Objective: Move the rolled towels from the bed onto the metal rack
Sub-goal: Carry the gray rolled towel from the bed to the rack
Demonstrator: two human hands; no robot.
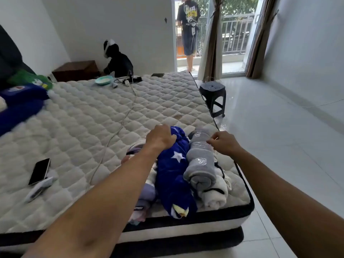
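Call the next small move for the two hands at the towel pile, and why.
Probably close the right hand around the grey rolled towel wrapped in clear tape. The left hand already grips the far end of the blue star-patterned rolled towel, while the right hand's fingers sit beside the grey roll, seemingly not yet wrapped around it. No metal rack is in view.

The left hand (pixel 160 139) hides the far end of the blue star towel (pixel 173 175), its fingertips buried in the fabric.
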